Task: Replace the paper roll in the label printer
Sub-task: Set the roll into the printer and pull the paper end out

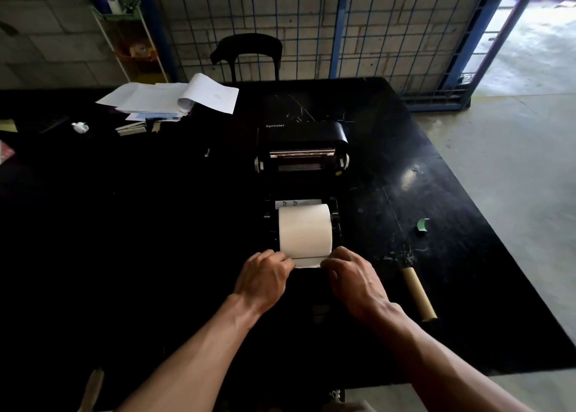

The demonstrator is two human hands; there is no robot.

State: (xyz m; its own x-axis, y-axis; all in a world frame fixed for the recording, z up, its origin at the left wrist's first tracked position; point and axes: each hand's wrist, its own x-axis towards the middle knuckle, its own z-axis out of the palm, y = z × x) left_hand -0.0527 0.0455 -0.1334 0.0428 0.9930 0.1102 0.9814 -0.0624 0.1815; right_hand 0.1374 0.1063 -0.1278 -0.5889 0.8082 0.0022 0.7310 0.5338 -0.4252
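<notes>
A black label printer stands on the black table with its lid swung open toward the far side. A full white paper roll lies in the printer's open bay. The roll's loose end sticks out toward me. My left hand pinches the left corner of that end and my right hand pinches the right corner. An empty brown cardboard core lies on the table to the right of my right hand.
A stack of white papers lies at the table's far left. A small green tape scrap sits right of the printer. A black chair stands behind the table before a wire fence. The table's right edge drops to concrete floor.
</notes>
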